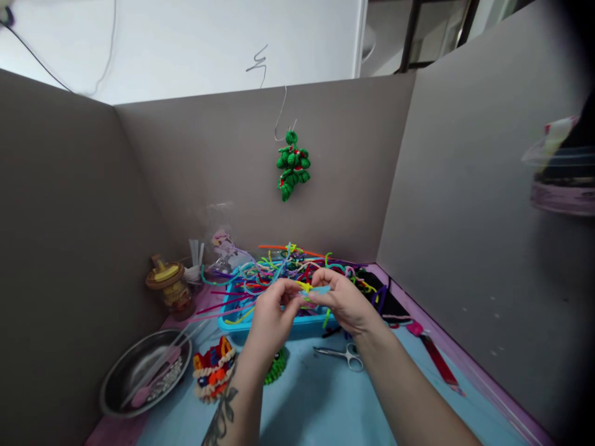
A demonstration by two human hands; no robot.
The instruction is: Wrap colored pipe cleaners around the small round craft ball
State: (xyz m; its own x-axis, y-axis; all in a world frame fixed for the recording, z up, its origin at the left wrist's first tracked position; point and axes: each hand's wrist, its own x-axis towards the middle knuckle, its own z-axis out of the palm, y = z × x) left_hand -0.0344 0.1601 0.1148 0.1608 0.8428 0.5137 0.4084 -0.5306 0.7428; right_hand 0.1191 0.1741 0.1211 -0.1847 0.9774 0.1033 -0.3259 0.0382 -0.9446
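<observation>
My left hand (275,310) and my right hand (344,300) are raised close together in front of a blue tray (297,327). Between their fingertips is a small piece (307,287) of yellow and light blue, its exact shape too small to tell. Both hands pinch it, the left at the yellow side and the right at the light blue side. Behind and below them, the tray is heaped with many-coloured fuzzy stems (264,271). A pair of scissors (341,354) lies on the blue mat below my right hand.
A metal bowl (111,390) with white beads stands at the left, near a brown jar (175,291). An orange and red fuzzy figure (214,375) and a green one (277,367) sit by my left forearm. A red tool (437,359) lies right. Green leaves (292,164) hang behind.
</observation>
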